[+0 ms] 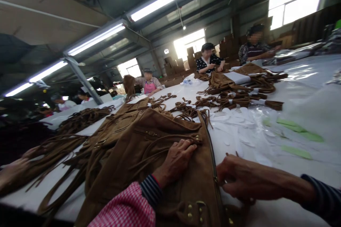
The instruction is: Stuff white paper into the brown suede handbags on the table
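Note:
A brown suede-like bag [160,127] with brass buckles and studs lies spread out in front of me. My left hand [177,159] rests on its upper face, fingers stretched over the cloth beside a brass strap fitting [197,137]. Along the bag's right side runs a dark zipper [211,149]. My right hand [237,175] is closed in a pinch at that zipper, by its small brass slider; the pull itself is mostly hidden by the fingers. Thin brown straps [154,149] trail across the bag to the left of my left hand.
More brown bags [106,138] lie to the left, where a co-worker's hands [16,170] reach in. Bundled straps [191,108], green slips [298,129] and white scraps [239,127] cover the white table [314,78]. Several people [209,60] work across it.

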Demonstrator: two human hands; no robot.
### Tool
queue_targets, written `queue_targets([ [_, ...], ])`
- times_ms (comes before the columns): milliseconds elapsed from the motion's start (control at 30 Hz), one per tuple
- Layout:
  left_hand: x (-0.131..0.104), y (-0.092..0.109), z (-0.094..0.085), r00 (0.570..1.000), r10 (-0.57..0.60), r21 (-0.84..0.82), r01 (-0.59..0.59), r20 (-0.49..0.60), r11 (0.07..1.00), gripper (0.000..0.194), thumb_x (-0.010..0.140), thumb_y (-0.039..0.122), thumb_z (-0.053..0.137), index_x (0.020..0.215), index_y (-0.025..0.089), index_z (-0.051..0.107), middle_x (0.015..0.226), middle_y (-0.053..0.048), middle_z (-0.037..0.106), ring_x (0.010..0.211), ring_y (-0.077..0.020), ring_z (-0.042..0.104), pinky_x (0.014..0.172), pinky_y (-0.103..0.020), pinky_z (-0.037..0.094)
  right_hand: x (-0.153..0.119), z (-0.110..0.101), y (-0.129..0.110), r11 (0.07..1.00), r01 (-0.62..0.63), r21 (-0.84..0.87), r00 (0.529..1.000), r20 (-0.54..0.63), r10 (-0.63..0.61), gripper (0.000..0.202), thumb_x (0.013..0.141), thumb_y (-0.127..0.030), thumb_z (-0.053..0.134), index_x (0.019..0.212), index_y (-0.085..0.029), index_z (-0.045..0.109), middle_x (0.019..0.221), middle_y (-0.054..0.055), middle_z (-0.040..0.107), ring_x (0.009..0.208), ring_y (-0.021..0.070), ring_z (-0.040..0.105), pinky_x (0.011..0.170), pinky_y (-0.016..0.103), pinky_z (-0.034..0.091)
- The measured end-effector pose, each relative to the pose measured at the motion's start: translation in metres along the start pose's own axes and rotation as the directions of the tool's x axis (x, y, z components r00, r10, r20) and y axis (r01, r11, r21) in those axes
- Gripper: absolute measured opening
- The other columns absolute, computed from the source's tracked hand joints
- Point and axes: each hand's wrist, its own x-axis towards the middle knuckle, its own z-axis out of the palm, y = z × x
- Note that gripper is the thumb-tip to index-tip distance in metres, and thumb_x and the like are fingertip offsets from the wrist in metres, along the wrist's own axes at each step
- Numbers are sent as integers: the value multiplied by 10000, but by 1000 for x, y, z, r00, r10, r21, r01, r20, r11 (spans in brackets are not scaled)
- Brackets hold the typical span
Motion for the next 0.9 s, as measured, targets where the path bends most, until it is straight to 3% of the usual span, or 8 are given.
queue_targets([
  [67,-1,16,-6,998,58,-8,-58,-20,998,334,1019,163,467,1329,228,572,1347,-51,619,1204,-216,538,969,-367,469,6,-2,14,992,-30,119,999,-14,31,208,826,-381,626,812,-174,634,666,-27,520,591,113,434,540,232,331],
  [167,10,39,-10,961,275,39,-274,-25,961,310,1032,202,470,1332,233,542,1390,-35,578,1266,-193,480,941,-342,468,21,-9,32,977,-53,208,979,-182,92,459,826,-617,599,700,-176,610,619,-7,488,589,132,411,537,257,317],
  [300,34,38,-6,911,412,212,-407,22,889,232,1066,240,421,1240,221,572,1239,-56,617,1155,-204,510,824,-363,457,28,-18,39,952,-117,284,907,-359,219,537,759,-730,574,723,-199,646,600,7,497,559,150,404,510,278,305],
  [433,50,25,-5,874,486,278,-470,11,838,198,1055,221,441,1180,217,594,1130,-63,635,1088,-228,510,788,-374,423,37,-15,40,968,-67,241,876,-451,173,425,739,-609,613,814,-201,703,658,32,601,613,183,504,555,298,382],
  [567,63,19,-13,816,576,312,-562,55,766,118,1010,205,524,1034,201,639,1147,-79,639,1112,-254,500,810,-410,409,65,-10,49,989,119,89,806,-590,-44,275,800,-409,557,861,-185,705,836,61,714,796,225,623,760,342,475],
  [667,71,12,-26,782,614,313,-613,109,725,75,969,189,581,934,188,647,1167,-88,653,1163,-257,501,931,-446,403,79,-8,54,972,228,-54,811,-543,-220,224,867,-276,505,974,-178,676,994,76,717,939,234,646,877,362,488],
  [800,73,-9,-53,781,597,209,-625,186,752,23,915,186,622,908,203,636,1090,-84,694,1186,-251,539,1068,-440,375,75,-3,49,922,129,-365,858,-425,-288,173,971,-242,486,1018,-186,643,1115,93,654,1002,222,614,878,348,496],
  [900,64,-32,-81,832,508,119,-541,225,833,84,833,118,623,847,201,621,1059,-75,701,1183,-238,577,1040,-376,417,71,2,42,839,26,-544,871,-399,-286,170,1007,-254,503,996,-163,646,1136,113,636,1029,237,580,873,357,489],
])
